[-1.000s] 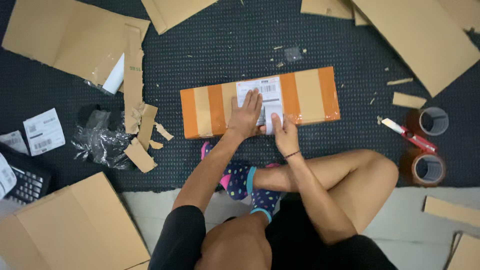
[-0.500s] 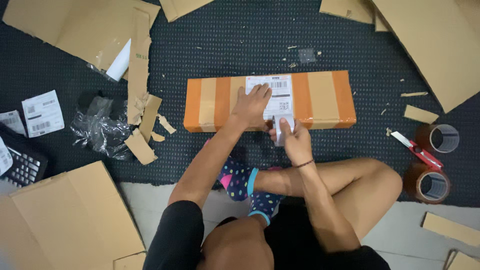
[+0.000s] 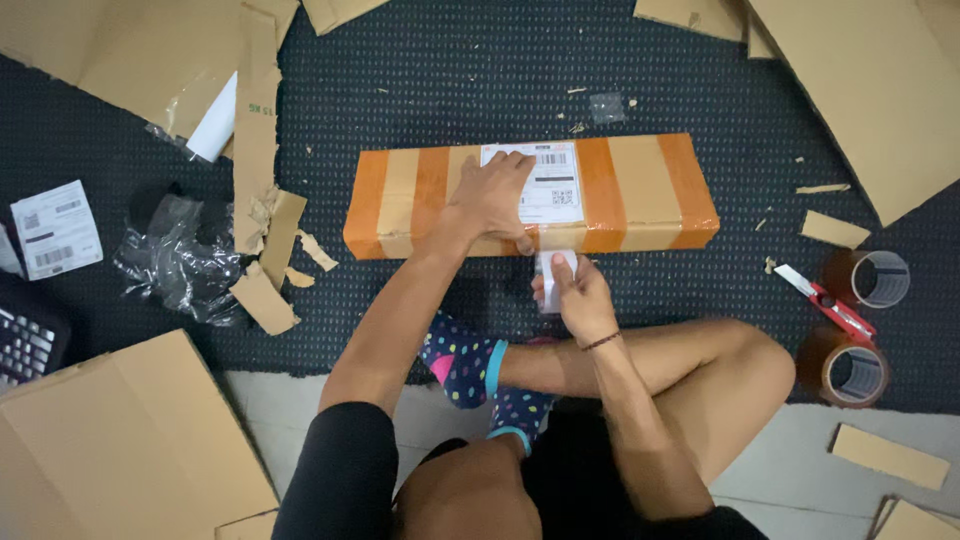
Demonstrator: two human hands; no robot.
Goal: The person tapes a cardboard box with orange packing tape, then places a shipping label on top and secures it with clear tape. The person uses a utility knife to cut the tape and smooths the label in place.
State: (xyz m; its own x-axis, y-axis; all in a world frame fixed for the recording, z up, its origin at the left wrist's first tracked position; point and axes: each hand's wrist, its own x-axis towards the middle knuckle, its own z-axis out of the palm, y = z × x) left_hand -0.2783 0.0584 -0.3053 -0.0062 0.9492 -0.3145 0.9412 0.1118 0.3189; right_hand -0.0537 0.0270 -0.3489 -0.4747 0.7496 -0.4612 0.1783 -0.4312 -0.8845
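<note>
A dark textured floor mat covers the floor, littered with flat brown cardboard sheets at its edges and corners. A long brown cardboard parcel banded with orange tape lies at the mat's centre. The left hand rests flat, fingers spread, on the parcel's top, partly covering a white printed shipping label. The right hand, just beside the parcel's near edge, pinches a small white strip, probably label backing paper. Two rolls of brown tape and a red utility knife lie near the mat's right edge. Crumpled clear plastic lies towards the left edge.
</note>
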